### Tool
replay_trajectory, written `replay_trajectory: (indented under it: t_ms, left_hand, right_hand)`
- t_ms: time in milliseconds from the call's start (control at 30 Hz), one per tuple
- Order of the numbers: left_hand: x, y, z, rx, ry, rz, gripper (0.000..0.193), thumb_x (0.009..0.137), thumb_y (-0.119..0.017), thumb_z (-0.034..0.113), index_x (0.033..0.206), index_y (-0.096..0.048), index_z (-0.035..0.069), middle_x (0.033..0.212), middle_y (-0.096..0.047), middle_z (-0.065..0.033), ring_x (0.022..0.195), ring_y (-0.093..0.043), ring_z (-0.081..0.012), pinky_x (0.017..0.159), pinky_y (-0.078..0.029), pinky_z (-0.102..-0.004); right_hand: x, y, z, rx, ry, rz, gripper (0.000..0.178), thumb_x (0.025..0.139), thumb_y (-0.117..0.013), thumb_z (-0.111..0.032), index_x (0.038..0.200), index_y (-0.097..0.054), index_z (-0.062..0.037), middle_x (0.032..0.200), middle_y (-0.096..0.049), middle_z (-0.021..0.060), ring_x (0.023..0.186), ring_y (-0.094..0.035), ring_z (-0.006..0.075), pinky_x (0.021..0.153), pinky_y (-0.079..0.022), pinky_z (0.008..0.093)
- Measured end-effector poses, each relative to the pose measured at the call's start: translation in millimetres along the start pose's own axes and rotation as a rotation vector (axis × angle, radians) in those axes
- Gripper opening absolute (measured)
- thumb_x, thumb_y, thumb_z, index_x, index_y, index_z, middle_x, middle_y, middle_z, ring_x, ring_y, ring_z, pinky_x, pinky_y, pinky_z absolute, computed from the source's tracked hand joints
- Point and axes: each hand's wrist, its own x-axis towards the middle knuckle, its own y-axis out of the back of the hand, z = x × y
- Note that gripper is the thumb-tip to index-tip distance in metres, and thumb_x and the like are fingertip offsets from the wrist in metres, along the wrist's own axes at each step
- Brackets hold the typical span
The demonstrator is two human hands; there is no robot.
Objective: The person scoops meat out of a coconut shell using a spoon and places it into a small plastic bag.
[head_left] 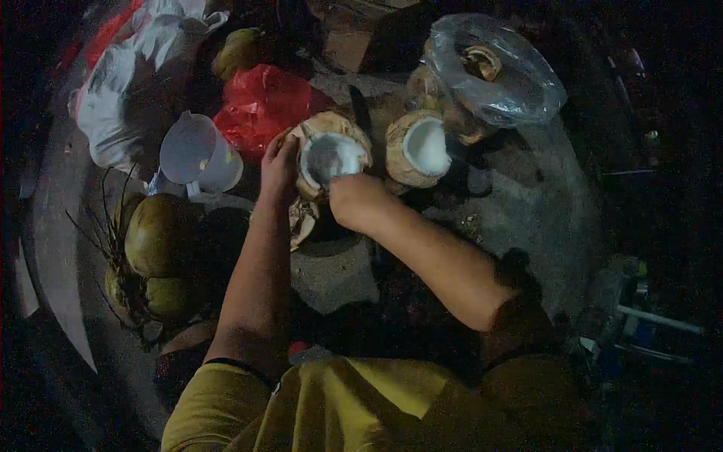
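An opened coconut half faces me at the middle, its white flesh partly scraped and a dark hollow showing inside. My left hand is wrapped round the left side of its husk. At the lower rim of the opening, my right hand is closed, its fingers hidden inside the shell; I cannot make out what it grips. A second coconut half with thick white flesh stands just to the right. Below the held half lies a broken piece of husk. Behind it is a dark, blade-like thing.
To the left stand a translucent plastic jug and several whole green coconuts on stalks. Red plastic bag and white sack lie behind. A clear bag with husk pieces is at the far right.
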Motion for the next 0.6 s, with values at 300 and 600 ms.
replay_trajectory:
  t_ms: [300,600]
  left_hand:
    - [20.9,18.4,4.4,0.451,0.040,0.076,0.036,0.079,-0.044,0.027,0.106,-0.041,0.002,0.099,-0.048,-0.0098,0.090,-0.047,-0.0181,0.073,-0.039,-0.0268]
    - [8.7,27.9,-10.8,0.294,-0.098,0.045,0.031,0.081,-0.041,0.023,0.106,-0.039,0.005,0.086,-0.049,-0.0083,0.073,-0.047,-0.0173,0.062,-0.039,-0.0284]
  right_hand:
    - [10.6,20.7,-9.6,0.192,-0.146,-0.032,0.020,0.068,-0.042,-0.011,0.077,-0.056,0.0007,0.075,-0.055,0.0192,0.070,-0.055,0.0308,0.063,-0.043,0.0379]
    - [15.4,2.8,1.4,0.318,-0.145,0.186,0.020,0.067,-0.041,-0.007,0.078,-0.055,0.0022,0.075,-0.055,0.0195,0.071,-0.054,0.0326,0.065,-0.043,0.0382]
